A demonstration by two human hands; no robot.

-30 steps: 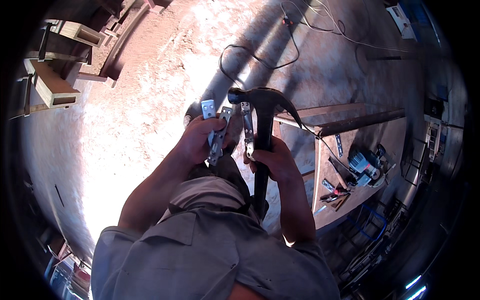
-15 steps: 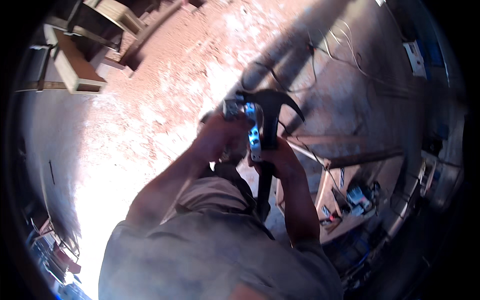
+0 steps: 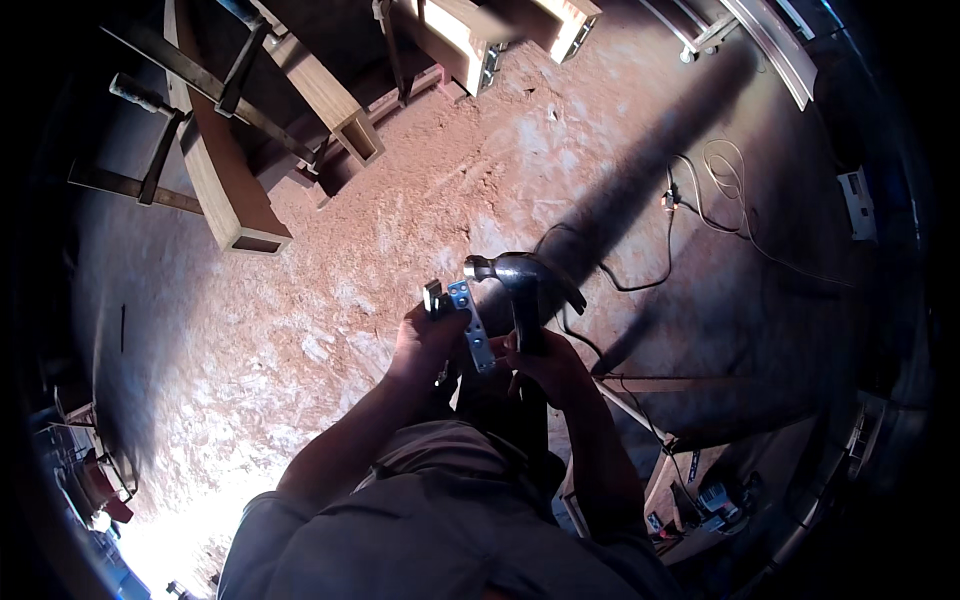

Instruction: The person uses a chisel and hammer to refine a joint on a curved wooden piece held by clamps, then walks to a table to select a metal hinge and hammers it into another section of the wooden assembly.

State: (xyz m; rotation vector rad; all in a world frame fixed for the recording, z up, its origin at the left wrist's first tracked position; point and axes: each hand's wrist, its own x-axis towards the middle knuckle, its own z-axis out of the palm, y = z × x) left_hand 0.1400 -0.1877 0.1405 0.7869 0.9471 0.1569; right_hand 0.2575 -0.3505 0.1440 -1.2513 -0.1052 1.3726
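My left hand (image 3: 420,350) is closed on a small bunch of metal plates with holes (image 3: 470,325), held in front of my body; one long silver plate faces up. My right hand (image 3: 552,368) grips the black handle of a claw hammer (image 3: 513,270), whose head is up beside the plates with the claw pointing right. My right fingertips are close to the lower end of the silver plate; I cannot tell whether they touch it.
Wooden box beams (image 3: 340,120) with metal clamps (image 3: 140,195) lie at upper left. Coiled cables (image 3: 725,190) and a power strip (image 3: 670,198) lie on the dusty floor (image 3: 340,260). At lower right, a board holds a power tool (image 3: 722,505). A wheeled frame (image 3: 700,35) stands at upper right.
The view has swung toward the clamped beams and the floor ahead. The plates, held apart a second ago, are now bunched in my left hand, beside the hammer.
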